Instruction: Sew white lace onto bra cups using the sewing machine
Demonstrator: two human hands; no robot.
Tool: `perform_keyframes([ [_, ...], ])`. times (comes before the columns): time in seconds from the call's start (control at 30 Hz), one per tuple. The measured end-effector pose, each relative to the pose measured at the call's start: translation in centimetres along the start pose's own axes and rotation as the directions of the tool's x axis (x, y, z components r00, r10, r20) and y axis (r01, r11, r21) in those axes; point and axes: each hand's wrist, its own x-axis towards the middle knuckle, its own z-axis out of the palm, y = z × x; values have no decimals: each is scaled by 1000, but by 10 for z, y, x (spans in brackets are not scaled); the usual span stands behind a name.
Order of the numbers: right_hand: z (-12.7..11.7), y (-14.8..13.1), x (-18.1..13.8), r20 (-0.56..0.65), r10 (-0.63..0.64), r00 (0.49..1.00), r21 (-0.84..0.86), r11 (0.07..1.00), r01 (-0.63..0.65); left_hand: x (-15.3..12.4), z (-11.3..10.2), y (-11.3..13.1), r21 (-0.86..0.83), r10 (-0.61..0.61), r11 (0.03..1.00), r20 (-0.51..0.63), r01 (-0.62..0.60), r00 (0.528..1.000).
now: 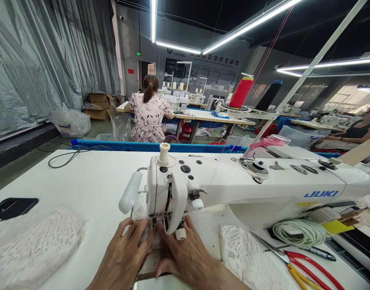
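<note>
A white sewing machine (245, 179) stands across the table, with its needle area between my hands. Under it lies a strip of white lace fabric (139, 206), partly hidden by the machine head and my fingers. My left hand (123, 247) rests on the lace left of the presser foot, fingers stretched out and lying flat. Right of the foot, my right hand (189, 251) lies with fingers extended and thumb apart, its fingertips partly behind the machine's front parts. A folded lace piece (248, 253) is beside my right hand.
A lace pile (40, 245) and black phone (14, 207) lie at left. Red-handled scissors (308, 266), yellow-handled tool (296, 276) and coiled pale green cord (300, 233) are at right. A red thread cone (242, 92) stands behind. A person (150, 110) sits ahead, another at far right.
</note>
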Motion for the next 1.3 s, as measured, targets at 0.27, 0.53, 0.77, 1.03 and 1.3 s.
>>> perform_keyframes([
  [0.27, -4, -2, 3, 47, -5, 999, -21, 1000, 6, -5, 10, -2, -36, 28, 999, -74, -31, 997],
  [0.53, 2, 1, -4, -1, -17, 1000, 83, 996, 17, -5, 8, 0, 10, 57, 998, -74, -56, 996],
  [0.77, 14, -9, -8, -199, -35, 979, 197, 977, 75, -17, 12, -2, -16, 54, 998, -31, -54, 998],
  [1.03, 7, -9, -5, -168, -37, 985, 168, 984, 66, -16, 11, 0, 32, 91, 996, -139, -88, 986],
  [1.3, 7, -10, 2, -225, -5, 974, 176, 983, 46, -15, 11, 2, 20, 61, 998, -121, -59, 991],
])
